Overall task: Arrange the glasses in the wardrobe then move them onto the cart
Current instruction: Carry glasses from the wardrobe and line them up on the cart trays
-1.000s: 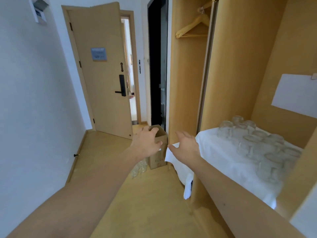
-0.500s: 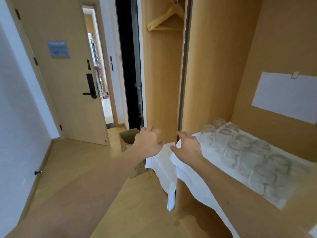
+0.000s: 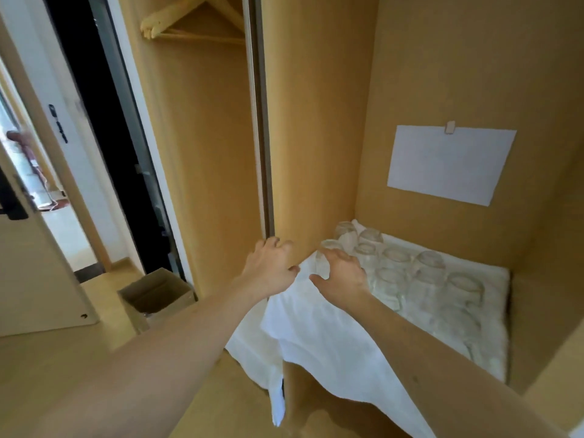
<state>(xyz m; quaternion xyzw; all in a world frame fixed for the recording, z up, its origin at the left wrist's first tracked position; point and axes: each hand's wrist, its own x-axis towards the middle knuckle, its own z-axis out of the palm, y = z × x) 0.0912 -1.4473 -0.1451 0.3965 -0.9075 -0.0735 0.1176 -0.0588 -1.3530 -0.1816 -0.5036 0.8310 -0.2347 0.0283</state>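
Above the white cloth (image 3: pixel 316 330), both hands reach toward upturned glasses (image 3: pixel 407 273).

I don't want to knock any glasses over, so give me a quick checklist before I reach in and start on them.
1. Both hands free: ok. Left hand and right hand hold nothing.
2. Glasses upright and grouped on the white cloth: ok, none seen tipped.
3. Nearest glass clear of fingers: cannot tell, the right hand partly covers it.
4. Cloth flat: not ok, its front edge hangs off the shelf.
5. Cart within reach: cannot tell, none in view.
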